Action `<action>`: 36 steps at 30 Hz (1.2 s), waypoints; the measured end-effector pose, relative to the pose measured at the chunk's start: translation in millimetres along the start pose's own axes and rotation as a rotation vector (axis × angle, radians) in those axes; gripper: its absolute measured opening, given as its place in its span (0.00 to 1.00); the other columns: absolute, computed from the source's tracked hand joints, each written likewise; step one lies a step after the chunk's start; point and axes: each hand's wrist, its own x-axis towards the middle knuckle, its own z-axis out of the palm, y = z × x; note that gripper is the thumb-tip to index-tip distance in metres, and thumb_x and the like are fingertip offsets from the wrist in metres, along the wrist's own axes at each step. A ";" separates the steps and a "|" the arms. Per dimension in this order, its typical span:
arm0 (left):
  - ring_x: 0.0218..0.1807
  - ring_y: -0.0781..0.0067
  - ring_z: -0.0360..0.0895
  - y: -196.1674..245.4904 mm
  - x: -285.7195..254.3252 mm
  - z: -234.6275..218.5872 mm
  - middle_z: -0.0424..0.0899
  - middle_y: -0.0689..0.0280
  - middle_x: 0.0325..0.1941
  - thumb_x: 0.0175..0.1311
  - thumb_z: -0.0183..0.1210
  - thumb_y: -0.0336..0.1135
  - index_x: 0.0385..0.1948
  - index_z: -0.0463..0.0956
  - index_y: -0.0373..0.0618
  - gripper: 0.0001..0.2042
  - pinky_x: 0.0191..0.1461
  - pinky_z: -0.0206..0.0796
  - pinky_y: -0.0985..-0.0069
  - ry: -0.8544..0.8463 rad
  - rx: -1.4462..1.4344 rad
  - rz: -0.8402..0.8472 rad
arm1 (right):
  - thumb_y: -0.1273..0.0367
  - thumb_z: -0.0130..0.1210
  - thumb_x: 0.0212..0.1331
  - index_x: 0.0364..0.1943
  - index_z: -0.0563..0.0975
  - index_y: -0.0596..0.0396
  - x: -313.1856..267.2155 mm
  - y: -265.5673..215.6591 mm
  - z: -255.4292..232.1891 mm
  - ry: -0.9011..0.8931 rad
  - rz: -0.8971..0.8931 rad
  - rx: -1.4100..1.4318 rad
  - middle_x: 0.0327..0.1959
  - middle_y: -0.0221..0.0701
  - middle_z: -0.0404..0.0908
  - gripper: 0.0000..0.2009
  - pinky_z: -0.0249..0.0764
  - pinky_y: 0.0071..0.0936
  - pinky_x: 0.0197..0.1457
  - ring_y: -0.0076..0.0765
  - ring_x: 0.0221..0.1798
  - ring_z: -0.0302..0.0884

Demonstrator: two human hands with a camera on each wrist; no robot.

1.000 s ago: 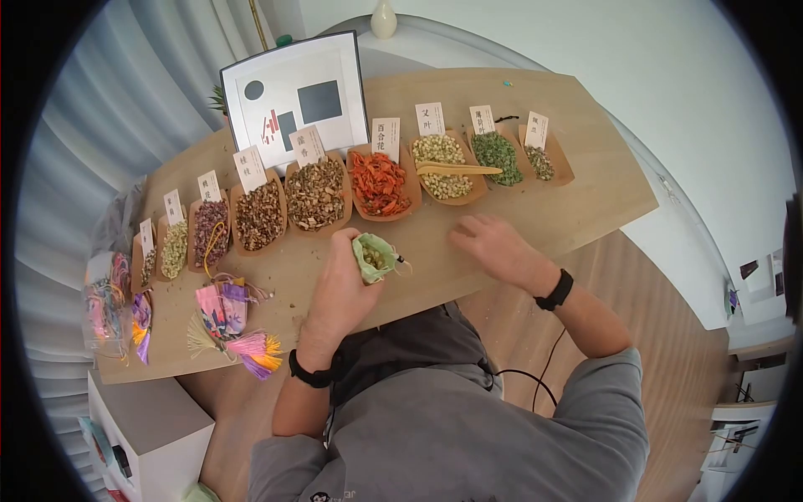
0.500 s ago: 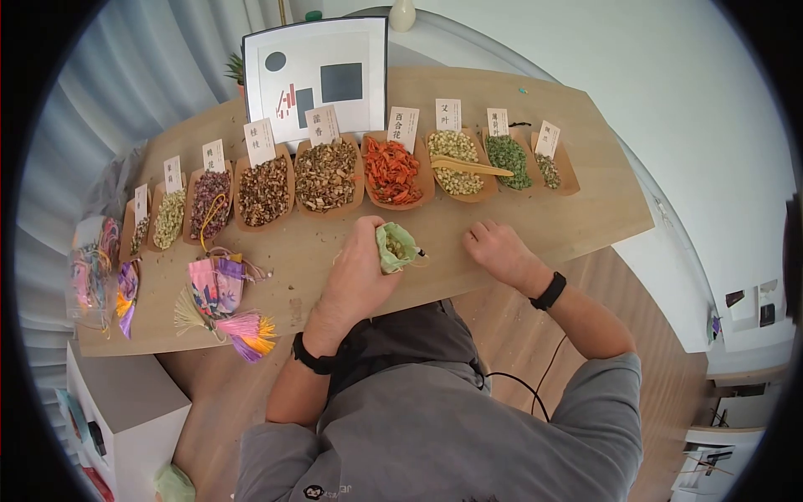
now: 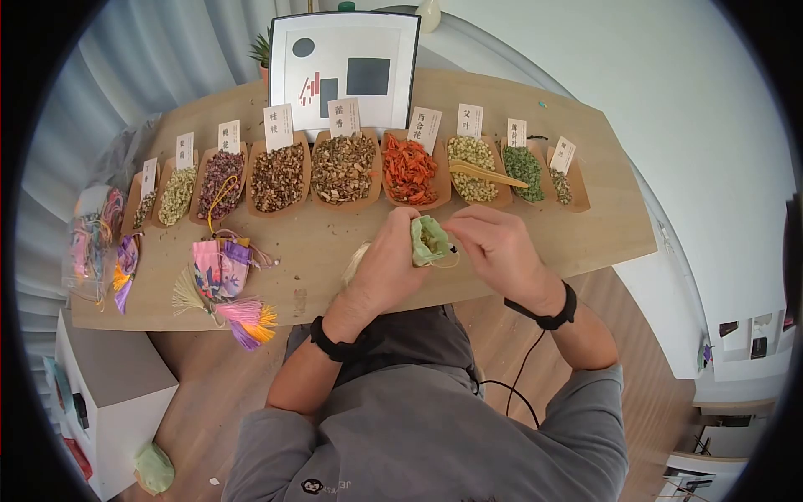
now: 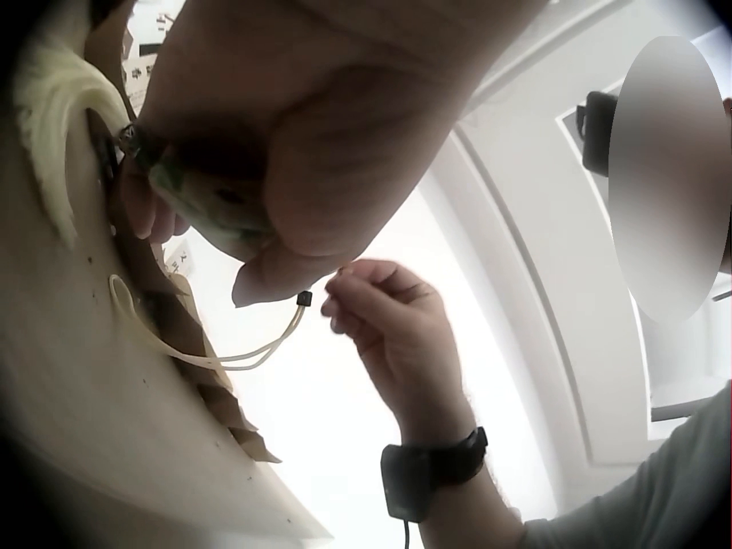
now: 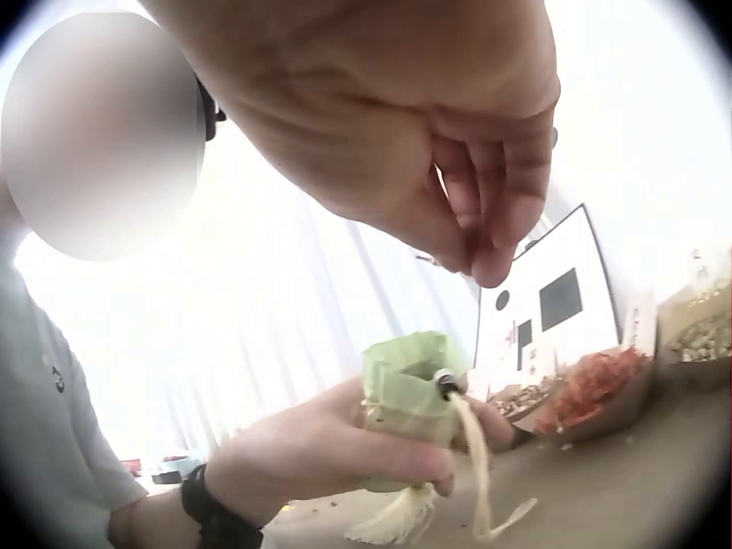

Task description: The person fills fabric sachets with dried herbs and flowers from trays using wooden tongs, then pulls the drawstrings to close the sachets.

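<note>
Upright in my left hand [image 3: 386, 269] is a small green drawstring pouch [image 3: 425, 240], gripped round its body with the mouth open upward. Small pale bits of dried herb show inside it. A cream tassel [image 5: 395, 517] hangs below the pouch, and its looped cord [image 5: 478, 463] with a dark bead [image 4: 304, 299] dangles at the side. My right hand [image 3: 504, 251] is raised just right of the pouch mouth. Its thumb and fingertips [image 5: 492, 265] meet in a pinch above the mouth; I cannot tell whether a small bit is between them.
A row of brown paper trays with dried herbs and labels spans the table [image 3: 585, 238], including red petals [image 3: 408, 171]. A wooden scoop [image 3: 489, 174] lies across two trays. A framed picture [image 3: 343, 71] stands behind. Tasselled pouches [image 3: 219, 266] and a plastic bag [image 3: 94, 238] lie left.
My right hand has lifted off the table and moved left to the pouch mouth, fingertips drawn together. The left hand still holds the pouch. The head view has shifted.
</note>
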 end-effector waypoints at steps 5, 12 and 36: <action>0.65 0.43 0.84 -5.7 -0.5 0.6 0.82 0.48 0.60 0.66 0.72 0.27 0.68 0.63 0.41 0.32 0.67 0.76 0.56 0.028 0.036 0.015 | 0.79 0.66 0.61 0.41 0.85 0.59 -4.0 9.3 -6.1 0.043 0.053 -0.109 0.40 0.40 0.87 0.06 0.83 0.45 0.44 0.55 0.42 0.87; 0.66 0.44 0.83 -5.5 -1.4 -11.4 0.82 0.48 0.61 0.67 0.71 0.28 0.68 0.62 0.41 0.32 0.67 0.76 0.56 0.049 0.053 -0.043 | 0.76 0.69 0.58 0.41 0.84 0.59 -52.4 90.2 -23.6 -0.331 0.459 -0.266 0.38 0.43 0.88 0.08 0.83 0.48 0.47 0.56 0.44 0.88; 0.67 0.53 0.81 -2.1 -3.0 -9.9 0.77 0.52 0.64 0.63 0.72 0.22 0.67 0.60 0.42 0.34 0.69 0.74 0.61 0.141 -0.046 0.115 | 0.82 0.65 0.56 0.42 0.85 0.58 24.1 -8.5 8.5 0.009 -0.119 0.016 0.44 0.37 0.83 0.11 0.79 0.42 0.49 0.48 0.48 0.83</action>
